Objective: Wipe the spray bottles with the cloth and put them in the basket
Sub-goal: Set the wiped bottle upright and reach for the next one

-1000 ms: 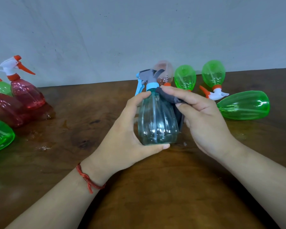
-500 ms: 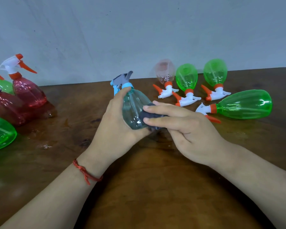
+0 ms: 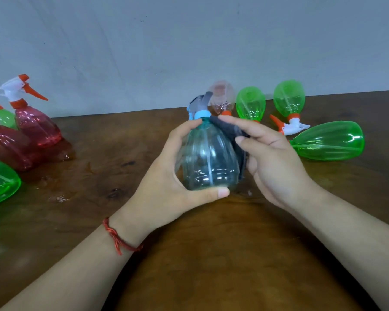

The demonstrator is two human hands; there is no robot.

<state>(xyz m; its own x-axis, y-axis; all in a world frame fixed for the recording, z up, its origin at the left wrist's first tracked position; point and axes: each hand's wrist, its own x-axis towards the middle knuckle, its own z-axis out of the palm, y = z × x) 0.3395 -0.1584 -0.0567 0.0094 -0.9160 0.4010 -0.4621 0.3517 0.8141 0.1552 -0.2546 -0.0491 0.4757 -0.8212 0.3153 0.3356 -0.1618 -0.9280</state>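
A clear teal spray bottle (image 3: 208,158) with a blue collar and grey trigger stands upright in the middle of the wooden table (image 3: 211,254). My left hand (image 3: 166,176) wraps around its left side and base. Against the bottle's right shoulder my right hand (image 3: 272,160) presses a dark grey cloth (image 3: 234,133). Most of the cloth is hidden behind my fingers. No basket is in view.
Behind my right hand lie a pale pink bottle (image 3: 221,97) and three green bottles (image 3: 250,104) (image 3: 289,98) (image 3: 330,141) on their sides. At the far left stand red bottles (image 3: 38,129) and green ones (image 3: 0,180), with wet patches (image 3: 58,198) on the wood nearby.
The teal bottle, tilted left half a second ago, is upright again. My right hand with the cloth has moved from the bottle's lower body up to its shoulder.
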